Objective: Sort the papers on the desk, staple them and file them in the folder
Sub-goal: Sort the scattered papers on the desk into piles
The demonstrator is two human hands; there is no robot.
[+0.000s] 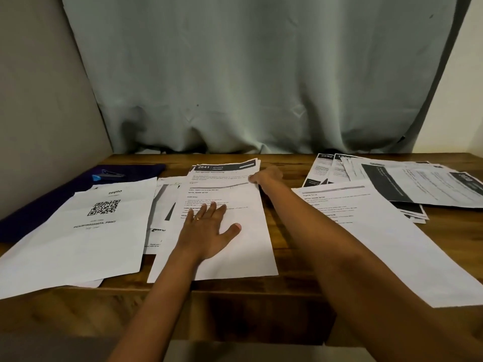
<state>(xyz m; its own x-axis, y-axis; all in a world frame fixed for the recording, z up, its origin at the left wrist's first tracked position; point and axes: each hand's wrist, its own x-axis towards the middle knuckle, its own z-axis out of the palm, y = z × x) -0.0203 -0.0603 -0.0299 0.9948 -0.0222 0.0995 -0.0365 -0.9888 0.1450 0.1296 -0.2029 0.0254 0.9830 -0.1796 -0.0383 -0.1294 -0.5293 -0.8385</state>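
Left hand [209, 228], fingers spread, is pressing flat on the middle paper stack [222, 246] near the tabletop's [287, 283] front edge; right hand [266, 176] is pinching that stack's far right edge.

Left sheet [86, 231]: "zepto" printed at top, QR code below it, then a code line ending "_PRINT"; the rest is too blurred to read. Centre far sheet [224, 169]: dark header reading "2641", small word beside it illegible. Centre near sheet [222, 231]: "INITIAL SCENE SETUP", body text unreadable. Right sheet [366, 218]: the same "INITIAL SCENE SETUP" heading. Far-right stack [326, 165]: header number looks like "2692", not certain.
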